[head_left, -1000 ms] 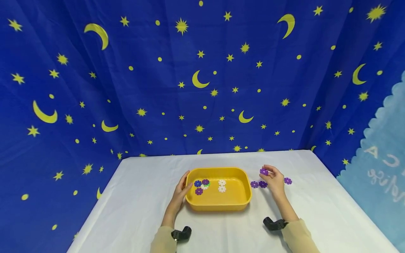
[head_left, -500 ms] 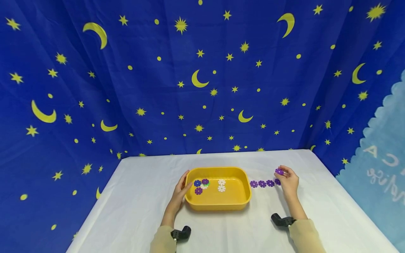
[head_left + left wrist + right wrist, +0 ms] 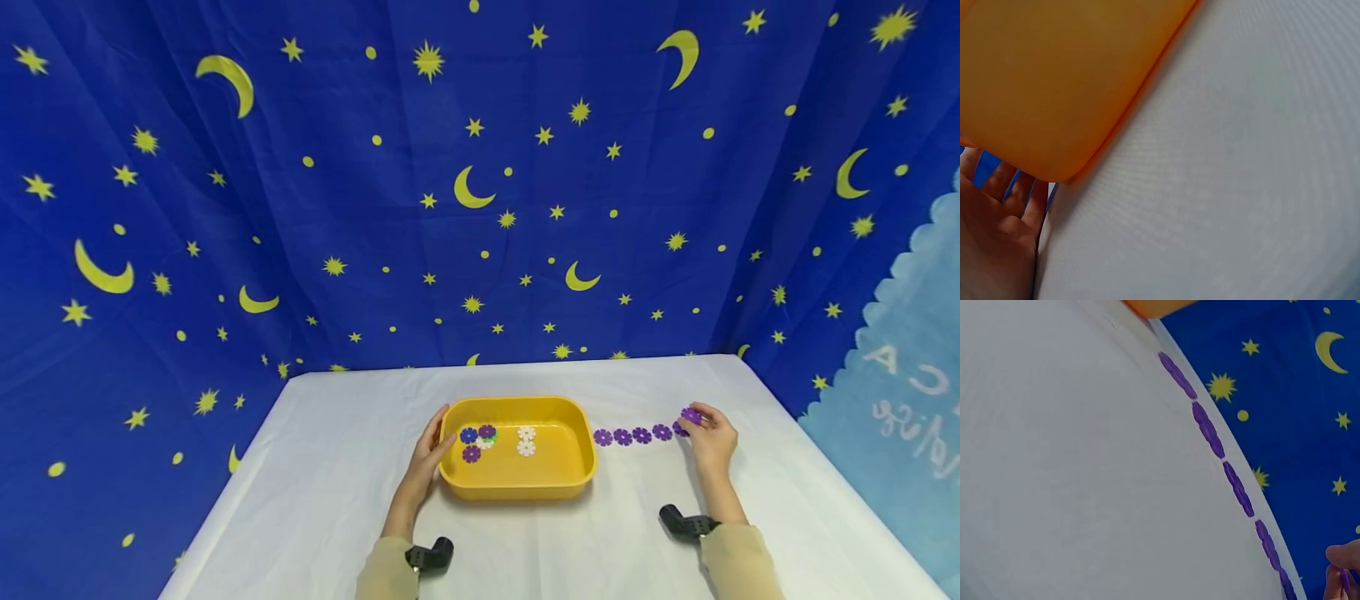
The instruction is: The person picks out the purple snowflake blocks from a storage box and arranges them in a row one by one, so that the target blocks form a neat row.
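Now the purple flower piece [image 3: 691,414] is between the fingertips of the right hand [image 3: 711,442], which pinches it just above the white table [image 3: 315,467], at the far right end of a row of purple flowers [image 3: 632,435]. This row lies flat on the table and runs from just beside the right wall of the yellow tray [image 3: 517,487] out toward the hand. Four flowers lie in it, near to each other in one line, and a fifth seems to sit under the fingers, but I cannot tell this for sure. In the right wrist view the row [image 3: 1222,450] shows edge-on as a chain of thin purple discs, and a fingertip [image 3: 1342,556] holds the piece [image 3: 1345,580] at its end.

I judge the step in hand to be the laying of one more flower at the end of the line. The next move calls for lowering the piece flat, in line with the others and near the last one, and then letting go without pushing the row.

The piece is small, flat and round, with petal-like notches on its edge; it looks like hard plastic.

The left hand [image 3: 427,454] rests with straight fingers against the left wall of the tray. Inside the tray lie blue, purple and white flowers [image 3: 495,442] and one green.
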The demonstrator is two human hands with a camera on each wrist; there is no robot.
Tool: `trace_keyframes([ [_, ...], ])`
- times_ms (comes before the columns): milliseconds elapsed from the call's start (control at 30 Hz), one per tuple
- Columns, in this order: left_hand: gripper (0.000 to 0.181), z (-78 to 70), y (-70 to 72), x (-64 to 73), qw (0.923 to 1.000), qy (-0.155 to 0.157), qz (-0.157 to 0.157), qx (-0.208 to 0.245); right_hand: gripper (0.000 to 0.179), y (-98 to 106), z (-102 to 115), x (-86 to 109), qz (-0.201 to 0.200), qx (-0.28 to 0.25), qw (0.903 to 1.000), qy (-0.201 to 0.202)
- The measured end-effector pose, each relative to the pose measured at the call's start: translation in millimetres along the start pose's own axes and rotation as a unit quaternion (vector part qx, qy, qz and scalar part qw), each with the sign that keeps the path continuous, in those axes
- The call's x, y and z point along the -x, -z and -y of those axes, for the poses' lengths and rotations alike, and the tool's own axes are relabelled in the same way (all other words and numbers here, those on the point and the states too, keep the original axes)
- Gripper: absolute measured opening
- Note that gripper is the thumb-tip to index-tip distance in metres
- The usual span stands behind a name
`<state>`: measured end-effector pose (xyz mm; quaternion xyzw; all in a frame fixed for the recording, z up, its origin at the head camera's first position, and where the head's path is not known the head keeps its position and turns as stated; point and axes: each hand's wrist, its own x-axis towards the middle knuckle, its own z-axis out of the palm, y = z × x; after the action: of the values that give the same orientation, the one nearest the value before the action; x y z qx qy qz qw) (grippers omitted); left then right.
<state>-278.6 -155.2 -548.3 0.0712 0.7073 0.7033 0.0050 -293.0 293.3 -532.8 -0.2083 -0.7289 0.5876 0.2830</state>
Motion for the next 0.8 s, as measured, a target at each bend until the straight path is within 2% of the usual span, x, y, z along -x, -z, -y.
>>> trace_keyframes([
  [167, 0.061, 0.1, -0.1, -0.4, 1.0, -0.005, 0.001, 0.006, 0.037, 4, -6, -4.0, -0.019, 0.021, 0.9995, -0.013],
  [300, 0.061, -0.2, 0.1, -0.4, 1.0, -0.005, 0.001, 0.001, 0.039, 7, -11, -5.8, -0.029, 0.018, 0.9991, -0.026],
  [500, 0.06, 1.2, 0.0, 0.0, 1.0, 0.0, -0.001, -0.008, 0.041, 11, -15, -6.0, -0.038, -0.027, 0.9979, -0.045],
  [800, 0.061, 0.1, -0.7, 1.3, 0.9999, -0.004, 0.003, -0.009, 0.043, 12, -14, -8.8, -0.039, -0.106, 0.99, -0.085],
])
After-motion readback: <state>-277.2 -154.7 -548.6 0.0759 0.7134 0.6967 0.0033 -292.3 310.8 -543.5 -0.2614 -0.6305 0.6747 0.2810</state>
